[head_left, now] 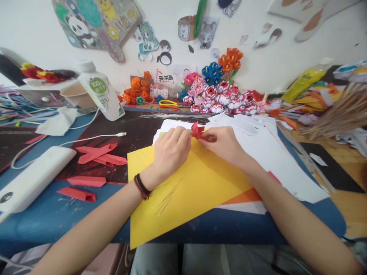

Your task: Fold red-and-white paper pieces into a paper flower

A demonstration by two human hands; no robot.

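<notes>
Between my two hands, above the far edge of a yellow paper sheet [200, 179], is a small folded red paper piece [197, 130] with pointed tips. My left hand [173, 149], fingers curled, pinches its left side. From the right, my right hand [225, 143] grips its lower right side between thumb and fingers. Part of the piece is hidden by the fingertips. Several folded red paper strips [99, 154] lie on the dark mat to the left, some crossed over each other. Thin wires [169, 196] rest on the yellow sheet.
White paper sheets [275, 160] spread to the right. A white power bank [40, 177] and a cable [91, 140] lie at the left, near a white bottle [100, 91]. Red-and-white paper flowers [220, 99] and yellow-handled pliers [168, 104] stand along the back.
</notes>
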